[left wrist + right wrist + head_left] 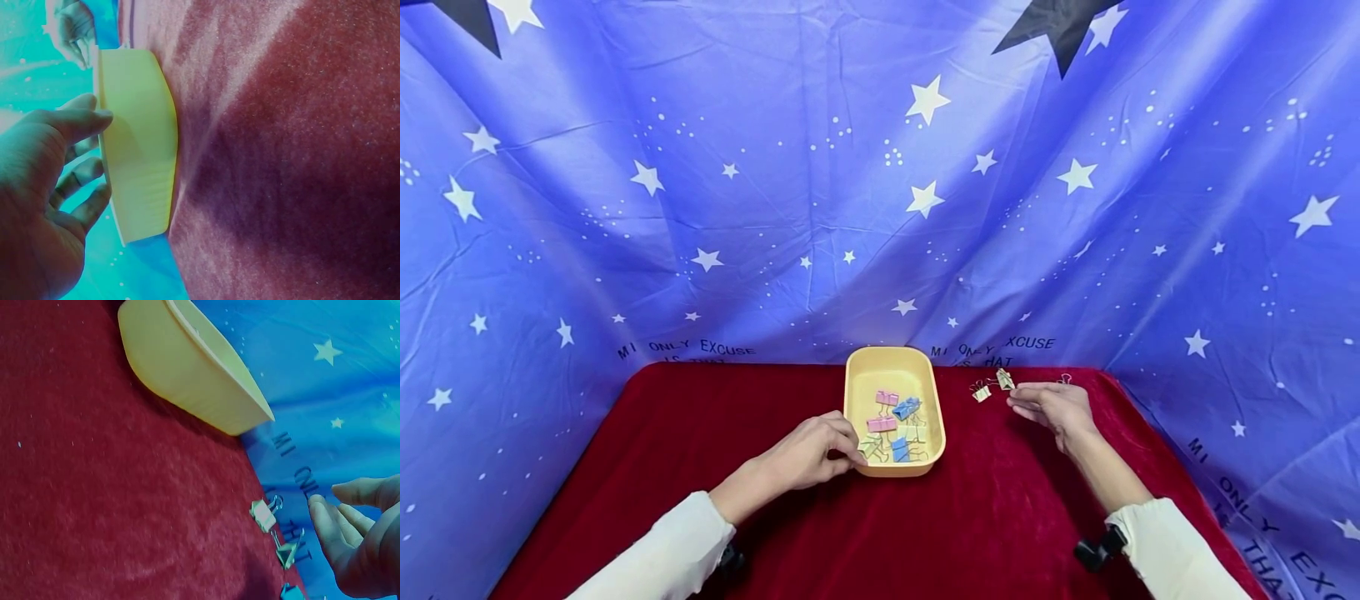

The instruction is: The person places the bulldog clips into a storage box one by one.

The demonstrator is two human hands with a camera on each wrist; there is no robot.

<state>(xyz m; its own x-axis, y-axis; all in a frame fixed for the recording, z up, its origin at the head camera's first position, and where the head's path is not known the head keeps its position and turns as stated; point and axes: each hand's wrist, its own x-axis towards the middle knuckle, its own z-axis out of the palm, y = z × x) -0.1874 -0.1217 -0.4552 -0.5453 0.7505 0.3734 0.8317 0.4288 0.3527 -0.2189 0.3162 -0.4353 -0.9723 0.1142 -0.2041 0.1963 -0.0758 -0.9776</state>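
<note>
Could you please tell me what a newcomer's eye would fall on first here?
Probably the starry backdrop behind everything. Next, the yellow tray of clips, central on the red cloth, with the left hand at its near left corner. The right hand is beside loose clips right of the tray.

Your red velvet-covered table (pixel 970 525) bears a yellow rounded-rectangular box (pixel 895 470) near its far edge; pale-yellow wire-handled binder clips (pixel 982 394) lie toward its far right corner.
</note>
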